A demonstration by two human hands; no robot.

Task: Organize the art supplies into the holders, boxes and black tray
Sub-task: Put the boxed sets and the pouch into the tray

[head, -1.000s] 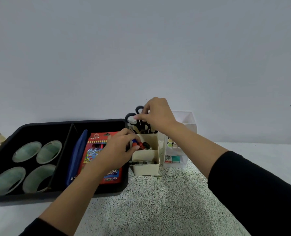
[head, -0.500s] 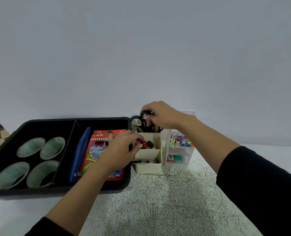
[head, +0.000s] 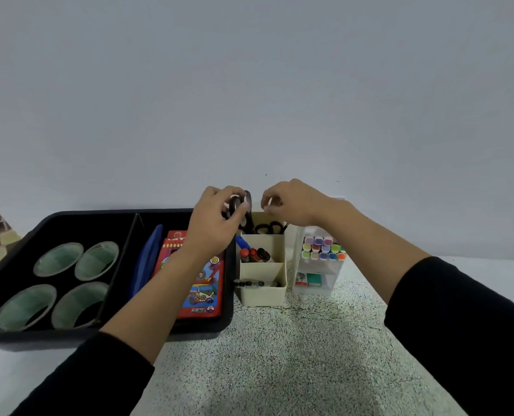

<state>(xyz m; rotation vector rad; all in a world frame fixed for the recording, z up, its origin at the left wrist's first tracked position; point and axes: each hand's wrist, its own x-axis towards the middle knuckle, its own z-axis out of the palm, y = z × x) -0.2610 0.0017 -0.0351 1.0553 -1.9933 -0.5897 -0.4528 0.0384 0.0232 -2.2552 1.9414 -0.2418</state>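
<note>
My left hand [head: 216,219] is closed on the black looped handles of a pair of scissors [head: 241,205], held upright over the back compartment of the cream desk holder [head: 261,292]. My right hand [head: 293,202] hovers just right of it above the same compartment, fingertips pinched together; a pale speck shows between them and I cannot make out what it is. A second pair of black scissors [head: 269,228] stands in that back compartment. Markers [head: 252,255] fill the middle compartment, and a dark pen [head: 249,283] lies in the front one.
A black tray [head: 69,337] at the left holds four green-lined round cups [head: 60,259], a blue case [head: 146,259] and a red colour-pencil box [head: 201,283]. A white box of pastel markers [head: 322,250] stands right of the holder. The wall rises close behind.
My left hand rose from the marker compartment and took hold of the scissors' handles. My right hand let the scissors go and shifted slightly right.
</note>
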